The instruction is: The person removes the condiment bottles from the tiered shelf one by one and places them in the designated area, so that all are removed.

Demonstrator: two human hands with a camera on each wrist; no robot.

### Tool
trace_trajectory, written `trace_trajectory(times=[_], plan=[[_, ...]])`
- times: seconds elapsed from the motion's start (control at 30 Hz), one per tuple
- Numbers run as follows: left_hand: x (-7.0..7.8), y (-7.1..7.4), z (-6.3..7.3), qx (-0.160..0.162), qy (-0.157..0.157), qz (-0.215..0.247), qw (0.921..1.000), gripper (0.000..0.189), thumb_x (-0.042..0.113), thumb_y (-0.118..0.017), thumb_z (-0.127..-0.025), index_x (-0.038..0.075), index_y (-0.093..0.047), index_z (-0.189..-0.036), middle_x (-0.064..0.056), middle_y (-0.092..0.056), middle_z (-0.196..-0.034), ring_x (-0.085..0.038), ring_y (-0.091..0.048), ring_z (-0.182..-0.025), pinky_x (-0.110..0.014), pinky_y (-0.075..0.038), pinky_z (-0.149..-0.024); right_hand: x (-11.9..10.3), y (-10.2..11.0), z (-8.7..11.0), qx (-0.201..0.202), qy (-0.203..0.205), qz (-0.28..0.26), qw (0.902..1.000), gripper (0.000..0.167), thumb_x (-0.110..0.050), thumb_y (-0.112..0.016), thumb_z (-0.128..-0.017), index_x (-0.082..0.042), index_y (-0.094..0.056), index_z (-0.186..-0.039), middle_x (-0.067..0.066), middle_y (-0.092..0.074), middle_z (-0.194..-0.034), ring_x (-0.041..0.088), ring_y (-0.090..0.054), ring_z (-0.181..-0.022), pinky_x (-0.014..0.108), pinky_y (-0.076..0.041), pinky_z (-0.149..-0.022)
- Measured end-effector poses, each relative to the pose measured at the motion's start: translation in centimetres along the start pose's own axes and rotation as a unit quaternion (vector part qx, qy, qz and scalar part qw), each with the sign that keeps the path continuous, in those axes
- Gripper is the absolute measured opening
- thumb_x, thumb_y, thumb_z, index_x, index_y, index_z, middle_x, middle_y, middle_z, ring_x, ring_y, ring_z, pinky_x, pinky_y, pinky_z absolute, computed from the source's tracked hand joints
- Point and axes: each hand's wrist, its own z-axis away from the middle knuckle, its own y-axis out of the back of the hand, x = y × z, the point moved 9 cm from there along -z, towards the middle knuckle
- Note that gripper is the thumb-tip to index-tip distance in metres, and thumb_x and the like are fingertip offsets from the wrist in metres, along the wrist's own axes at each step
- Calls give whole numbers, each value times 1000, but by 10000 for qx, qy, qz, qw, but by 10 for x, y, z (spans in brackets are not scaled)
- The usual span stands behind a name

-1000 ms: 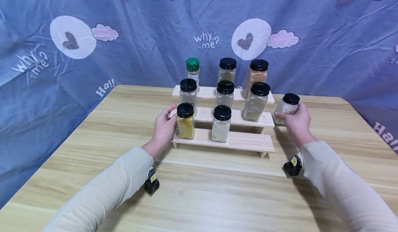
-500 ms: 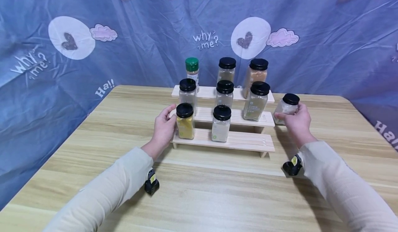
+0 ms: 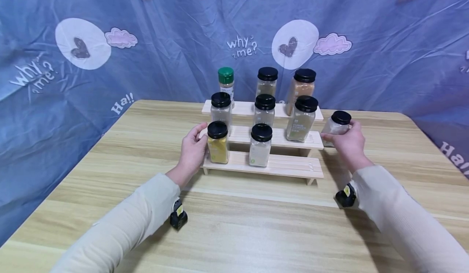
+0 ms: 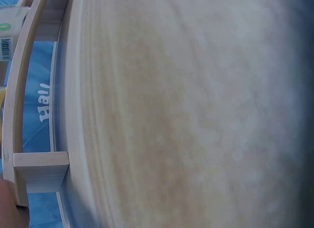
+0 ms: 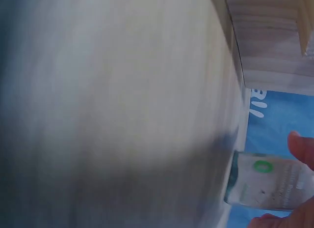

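My right hand (image 3: 349,140) holds a square spice jar (image 3: 338,127) with a black lid and pale contents, at the right end of the stepped wooden rack (image 3: 289,168). In the right wrist view the base of this jar (image 5: 262,184) is close over the table, with thumb and fingers on either side. My left hand (image 3: 193,149) rests by the rack's left end, thumb close beside a jar of yellow powder (image 3: 218,149). In the left wrist view only a bit of that hand (image 4: 12,208) shows, right at the shelf's end.
A jar of white powder (image 3: 260,149) shares the front step with the yellow one. Black-lidded jars stand on the middle step, including cumin powder (image 3: 301,122). Behind are a green-capped bottle (image 3: 226,81) and two more jars. A blue printed cloth (image 3: 165,61) hangs behind the table (image 3: 234,228).
My right hand and its jar have shifted very slightly left, closer to the rack. The left hand and the jars on the rack stay as they were.
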Motion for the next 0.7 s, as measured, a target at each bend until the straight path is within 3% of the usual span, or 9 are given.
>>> trace_trajectory(times=[0.17,0.33,0.7], plan=[[-1,0,-1,19,-21,-44,10000,41,-4,-47,-87,0,-51,-128,8,-36,-55,-2,-34,-42,-15,-30,-40,-7,6,1,-24,172,212,9996,101,-20,-76,-74,-2,-7,-145,30,-28,-143,45,-33,-128,49,-29,-107],[-1,0,-1,8,4,5,10000,41,-5,-46,-87,0,-51,-127,8,-40,-57,-2,-35,-43,-15,-30,-41,-11,12,3,-168,98,186,9996,111,-31,-78,-73,-5,0,-147,29,-22,-146,45,-31,-129,51,-29,-106],[-2,-1,-1,0,15,184,9998,42,-5,-47,-87,0,-50,-129,8,-40,-56,-2,-35,-43,-15,-30,-40,-39,29,15,-116,213,-238,9994,108,-42,-74,-74,-8,-2,-148,20,-15,-151,35,-21,-136,50,-29,-105]])
